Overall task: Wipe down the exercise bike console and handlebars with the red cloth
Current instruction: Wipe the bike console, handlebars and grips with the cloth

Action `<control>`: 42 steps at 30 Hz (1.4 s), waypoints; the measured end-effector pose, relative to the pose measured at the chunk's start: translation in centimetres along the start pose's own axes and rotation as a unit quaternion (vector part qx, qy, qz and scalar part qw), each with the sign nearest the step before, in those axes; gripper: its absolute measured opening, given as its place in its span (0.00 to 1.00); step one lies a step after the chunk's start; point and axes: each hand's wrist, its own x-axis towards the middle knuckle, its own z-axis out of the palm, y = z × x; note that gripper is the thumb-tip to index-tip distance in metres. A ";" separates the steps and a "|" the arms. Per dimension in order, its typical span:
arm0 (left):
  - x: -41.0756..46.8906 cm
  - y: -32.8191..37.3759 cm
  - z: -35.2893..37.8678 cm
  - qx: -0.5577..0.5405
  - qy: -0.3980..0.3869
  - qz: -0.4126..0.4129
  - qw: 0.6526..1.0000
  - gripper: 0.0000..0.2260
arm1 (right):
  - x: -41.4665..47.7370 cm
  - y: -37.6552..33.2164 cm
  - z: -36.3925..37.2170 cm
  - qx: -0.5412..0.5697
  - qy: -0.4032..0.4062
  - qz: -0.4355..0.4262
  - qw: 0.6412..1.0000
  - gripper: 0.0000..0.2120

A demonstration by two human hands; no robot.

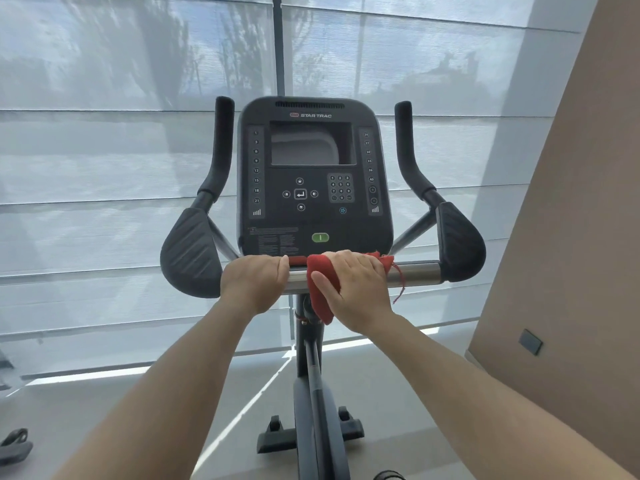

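- Pale blinds cover the wide window behind the bike; a tan wall stands on the right with a dark switch plate low on it; the floor is grey.
- The black console faces the camera, upright and centred; it has a dark screen above, a keypad below, and a green button near its bottom edge.
- Two black upright grips rise beside it, one left and one right; below them sit two dark elbow pads, left and right; a silver crossbar runs between the pads, just under the console.
- The left hand grips the crossbar left of centre, fingers curled over the top.
- The right hand holds the red cloth wrapped on the crossbar right of centre, fingers curled over cloth and bar, thumb across the near side.
- The cloth drapes over the bar; one end hangs below the thumb, a corner sticks out past the fingers, and a loose thread dangles there.
- The hands are near each other but apart; bare bar shows between them.
- The dark post drops from the crossbar to the base on the floor.
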 end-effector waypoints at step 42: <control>-0.6 0.0 -1.2 0.004 -0.027 0.016 1.000 0.17 | -2.3 9.7 -2.3 -0.004 0.042 -0.125 0.991 0.22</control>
